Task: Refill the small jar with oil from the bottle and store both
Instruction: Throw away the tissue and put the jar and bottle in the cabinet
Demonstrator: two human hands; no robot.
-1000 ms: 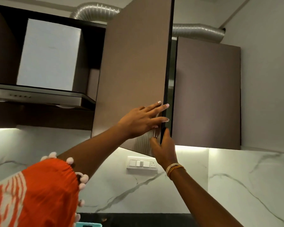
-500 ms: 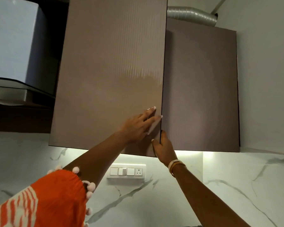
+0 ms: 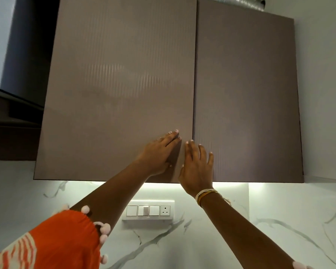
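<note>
A brown wall cabinet fills the upper view, with its left door (image 3: pixel 116 90) and right door (image 3: pixel 246 98) both lying flush and shut. My left hand (image 3: pixel 159 154) presses flat with straight fingers on the left door near its lower right corner. My right hand (image 3: pixel 197 167) lies flat across the seam, fingers spread on the right door's lower left corner. Neither hand holds anything. No small jar or oil bottle is in sight.
A switch plate with a socket (image 3: pixel 148 210) sits on the white marble wall (image 3: pixel 279 220) under the cabinet's strip light. A chimney hood (image 3: pixel 12 105) juts out at the left. A silver duct (image 3: pixel 244 2) runs above the cabinet.
The left door swung from wide open to fully shut under my left hand. My right hand left the door's edge and now lies flat on the right door.
</note>
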